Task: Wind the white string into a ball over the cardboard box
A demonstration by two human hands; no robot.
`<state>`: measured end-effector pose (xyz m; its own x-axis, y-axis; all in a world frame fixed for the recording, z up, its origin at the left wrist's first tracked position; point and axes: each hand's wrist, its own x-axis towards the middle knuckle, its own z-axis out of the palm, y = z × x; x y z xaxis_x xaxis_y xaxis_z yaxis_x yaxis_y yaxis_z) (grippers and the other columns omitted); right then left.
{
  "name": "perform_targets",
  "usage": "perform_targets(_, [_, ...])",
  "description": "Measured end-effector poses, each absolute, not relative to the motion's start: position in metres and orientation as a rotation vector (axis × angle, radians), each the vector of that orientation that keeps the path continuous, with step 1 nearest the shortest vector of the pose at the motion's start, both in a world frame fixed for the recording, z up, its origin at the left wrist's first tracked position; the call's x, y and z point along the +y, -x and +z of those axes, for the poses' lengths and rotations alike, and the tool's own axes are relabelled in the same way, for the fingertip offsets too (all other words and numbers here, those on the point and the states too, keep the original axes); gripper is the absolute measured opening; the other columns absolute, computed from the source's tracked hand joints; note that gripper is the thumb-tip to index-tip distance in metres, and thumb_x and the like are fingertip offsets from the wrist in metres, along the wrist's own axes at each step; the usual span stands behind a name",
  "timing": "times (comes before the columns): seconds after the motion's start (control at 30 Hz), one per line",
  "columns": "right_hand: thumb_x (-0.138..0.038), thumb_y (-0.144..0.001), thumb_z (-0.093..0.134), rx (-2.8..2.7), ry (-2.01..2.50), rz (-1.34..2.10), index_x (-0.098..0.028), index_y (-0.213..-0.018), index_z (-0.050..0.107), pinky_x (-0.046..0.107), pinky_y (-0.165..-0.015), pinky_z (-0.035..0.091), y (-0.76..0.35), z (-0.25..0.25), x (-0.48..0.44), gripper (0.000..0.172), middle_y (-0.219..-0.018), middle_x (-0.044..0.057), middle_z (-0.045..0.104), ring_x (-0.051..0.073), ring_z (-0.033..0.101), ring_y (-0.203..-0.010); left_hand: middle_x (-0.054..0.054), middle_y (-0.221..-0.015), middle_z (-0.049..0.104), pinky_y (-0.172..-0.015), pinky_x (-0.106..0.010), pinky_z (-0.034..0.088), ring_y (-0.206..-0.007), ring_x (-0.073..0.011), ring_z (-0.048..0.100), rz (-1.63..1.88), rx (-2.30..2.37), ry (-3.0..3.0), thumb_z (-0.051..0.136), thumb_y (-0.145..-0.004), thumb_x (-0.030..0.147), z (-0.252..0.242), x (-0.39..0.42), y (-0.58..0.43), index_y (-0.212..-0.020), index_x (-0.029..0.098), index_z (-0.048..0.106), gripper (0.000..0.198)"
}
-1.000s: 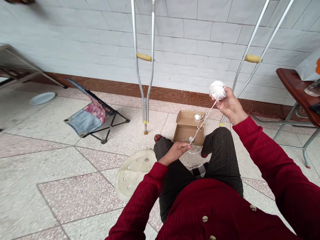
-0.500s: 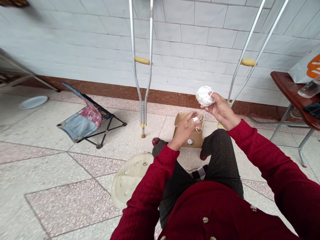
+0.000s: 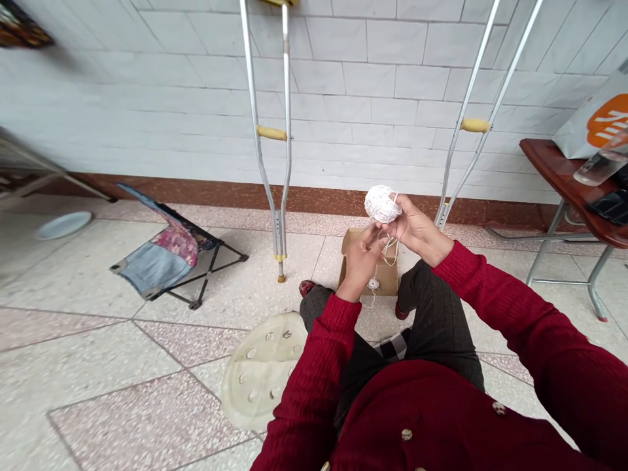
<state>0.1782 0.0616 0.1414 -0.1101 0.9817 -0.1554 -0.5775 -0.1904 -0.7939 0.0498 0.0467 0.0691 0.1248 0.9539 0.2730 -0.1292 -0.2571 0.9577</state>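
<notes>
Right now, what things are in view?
Cord ball: 1, white, centre
Box: 1, brown, between shoes
Small ball: 1, white, inside box
Crutches: 2, silver and yellow, by wall
Folding chair: 1, blue, floral, left
Plate: 1, pale, far left
Metal frame: 1, grey, left edge
Blurred object: 1, dark, top left
Holed disc: 1, cream, on floor
Table: 1, brown, right
Bag: 1, white, on table
Cup: 1, clear, on table
Item: 1, black, on table
Cloth: 1, checked black-white, below box
Sweater: 1, red, bottom
Trousers: 1, dark, bottom
Shoes: 2, red, beside box
Left hand: 1, under cord ball
Right hand: 1, holding cord ball
</notes>
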Motion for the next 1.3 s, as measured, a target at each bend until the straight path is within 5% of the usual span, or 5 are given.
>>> perform_targets(0.23, [-0.032, -0.082, 0.067, -0.666, 0.845, 1.543, -0.017, -0.102, 0.062, 0.022, -0.053, 0.057, -0.189, 0.125, 0.072, 0.025, -0.089, 0.005, 0.070, 0.013, 0.065, -0.065, -0.003, -0.070, 0.068, -0.059, -0.026, 0.054, -0.057, -0.0126, 0.064, 1.094, 0.783, -1.125, 0.069, -0.081, 0.037, 0.051, 0.018, -0.054, -0.086, 0.012, 0.067, 0.026])
perform_targets(0.7, [-0.029, -0.058, 0.083, -1.071, 1.312, 0.961, -0.018, -0.096, 0.057, 0.023, -0.042, 0.055, -0.236, 0.071, 0.098, 0.047, -0.088, 0.001, 0.062, 0.014, 0.063, -0.067, -0.009, -0.090, 0.071, -0.059, -0.028, 0.053, -0.057, -0.0123, 0.064, 0.687, 0.664, -1.171, 0.063, -0.087, 0.043, 0.075, -0.027, -0.006, -0.103, 0.014, 0.060, 0.033])
perform_targets(0.87, [-0.035, -0.056, 0.082, -1.196, 1.486, 0.751, -0.018, -0.098, 0.060, 0.020, -0.039, 0.053, -0.246, 0.053, 0.107, 0.050, -0.089, 0.001, 0.059, 0.011, 0.058, -0.061, -0.008, -0.074, 0.071, -0.056, -0.027, 0.052, -0.055, -0.0145, 0.064, 0.678, 0.750, -1.225, 0.056, -0.090, 0.048, 0.079, -0.031, 0.003, -0.093, 0.013, 0.061, 0.036])
perform_targets(1.13, [-0.029, -0.056, 0.083, -1.143, 1.440, 0.892, -0.018, -0.098, 0.060, 0.021, -0.041, 0.054, -0.240, 0.060, 0.105, 0.049, -0.089, 0.002, 0.062, 0.012, 0.062, -0.063, -0.002, -0.060, 0.065, -0.049, -0.023, 0.046, -0.045, -0.0108, 0.056, 0.801, 0.838, -1.155, 0.058, -0.089, 0.047, 0.059, -0.036, 0.005, -0.086, 0.013, 0.064, 0.035])
perform_targets(1.3, [-0.026, -0.069, 0.077, -0.920, 1.324, 1.497, -0.015, -0.090, 0.060, 0.024, -0.043, 0.056, -0.235, 0.069, 0.092, 0.029, -0.075, 0.005, 0.067, 0.014, 0.064, -0.055, -0.002, -0.059, 0.065, -0.048, -0.022, 0.045, -0.044, -0.0108, 0.056, 0.704, 0.895, -1.230, 0.064, -0.083, 0.051, 0.030, -0.033, 0.011, -0.090, 0.012, 0.069, 0.040])
